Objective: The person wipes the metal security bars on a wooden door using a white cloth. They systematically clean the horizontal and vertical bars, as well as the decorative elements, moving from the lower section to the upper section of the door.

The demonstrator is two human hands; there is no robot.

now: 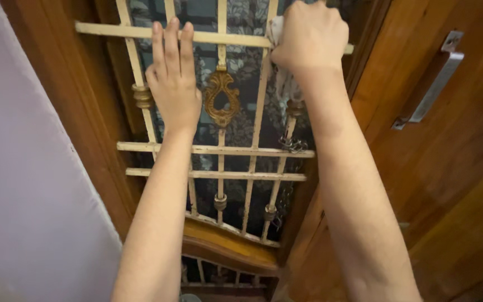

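Left hand (173,84) lies flat, fingers spread open, against a cream metal window grille (219,148); right hand (310,38) clenches a white cloth (284,84) on the far top bar; wooden door (448,168) at right.

Warm, even indoor light; soft shadows; slight blur throughout; mild wide-angle stretch at edges.
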